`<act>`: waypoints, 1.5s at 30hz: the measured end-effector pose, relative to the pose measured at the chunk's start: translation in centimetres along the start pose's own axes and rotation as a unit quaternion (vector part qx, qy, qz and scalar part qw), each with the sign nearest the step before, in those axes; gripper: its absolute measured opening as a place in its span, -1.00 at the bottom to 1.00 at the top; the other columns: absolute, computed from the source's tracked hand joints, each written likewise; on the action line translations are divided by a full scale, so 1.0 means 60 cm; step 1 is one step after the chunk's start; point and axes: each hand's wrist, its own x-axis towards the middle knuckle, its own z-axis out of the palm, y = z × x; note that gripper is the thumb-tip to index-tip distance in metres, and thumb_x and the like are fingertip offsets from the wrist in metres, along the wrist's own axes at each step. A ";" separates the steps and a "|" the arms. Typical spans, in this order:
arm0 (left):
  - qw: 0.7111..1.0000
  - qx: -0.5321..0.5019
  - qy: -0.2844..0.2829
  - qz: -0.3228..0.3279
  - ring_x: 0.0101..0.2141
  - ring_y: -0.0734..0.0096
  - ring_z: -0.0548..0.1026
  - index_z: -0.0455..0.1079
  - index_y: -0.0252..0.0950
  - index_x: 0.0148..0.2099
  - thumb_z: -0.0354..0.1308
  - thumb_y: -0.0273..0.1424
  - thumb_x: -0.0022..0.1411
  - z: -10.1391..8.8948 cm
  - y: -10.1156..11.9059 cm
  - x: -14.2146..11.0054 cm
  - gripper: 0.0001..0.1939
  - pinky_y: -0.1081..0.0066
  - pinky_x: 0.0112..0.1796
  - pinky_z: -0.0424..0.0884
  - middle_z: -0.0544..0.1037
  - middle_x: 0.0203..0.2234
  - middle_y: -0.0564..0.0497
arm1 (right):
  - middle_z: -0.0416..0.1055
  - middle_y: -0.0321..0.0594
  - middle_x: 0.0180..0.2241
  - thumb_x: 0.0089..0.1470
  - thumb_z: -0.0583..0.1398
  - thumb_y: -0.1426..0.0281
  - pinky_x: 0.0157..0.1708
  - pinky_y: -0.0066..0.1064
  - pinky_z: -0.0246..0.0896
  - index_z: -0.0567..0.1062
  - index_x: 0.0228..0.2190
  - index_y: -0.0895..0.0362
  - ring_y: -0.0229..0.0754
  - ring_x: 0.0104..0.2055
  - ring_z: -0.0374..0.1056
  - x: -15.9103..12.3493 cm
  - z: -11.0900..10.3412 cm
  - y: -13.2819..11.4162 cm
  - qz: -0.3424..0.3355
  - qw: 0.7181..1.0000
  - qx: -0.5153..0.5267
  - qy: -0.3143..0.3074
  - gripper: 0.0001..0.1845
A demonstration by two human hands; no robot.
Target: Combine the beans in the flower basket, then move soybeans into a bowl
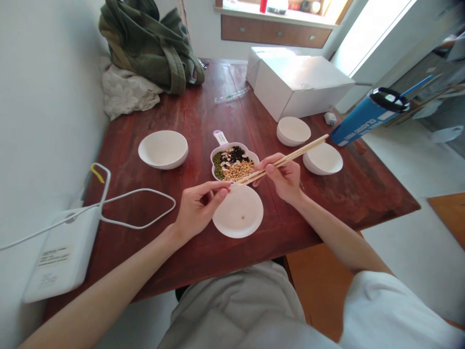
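My right hand [284, 177] grips a pair of wooden chopsticks [303, 150], which slant down to the left. At their lower tips, the thumb and index finger of my left hand [199, 202] pinch together on the ends. Directly below is a white bowl [240, 225] with one small brown bit [243, 217] inside. Just behind it sits a lilac-rimmed divided dish [220, 137] with a short handle. Its sections hold green beans [218, 167], black beans [237, 154], yellow soybeans [240, 170] and pale, peanut-like pieces; my right fingers partly cover its right side.
White bowls stand at left [163, 150] and right [293, 132], another bowl [322, 160] beside a blue tumbler [366, 118]. A white box [301, 80] and green bag [148, 43] are at the back. A white cable [140, 226] and white device [65, 254] lie left.
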 end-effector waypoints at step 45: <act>0.994 0.060 -0.057 -0.073 -0.50 0.50 0.37 0.59 -0.30 -0.14 0.20 -0.15 0.54 -0.008 -0.019 0.008 -0.68 0.45 -0.45 0.22 0.51 -0.52 0.11 | 0.65 -0.20 -0.51 0.25 0.46 0.11 -0.49 -0.39 0.53 0.69 -0.32 0.15 -0.20 -0.53 0.55 0.030 -0.051 0.044 0.081 0.995 -0.059 -0.009 -0.66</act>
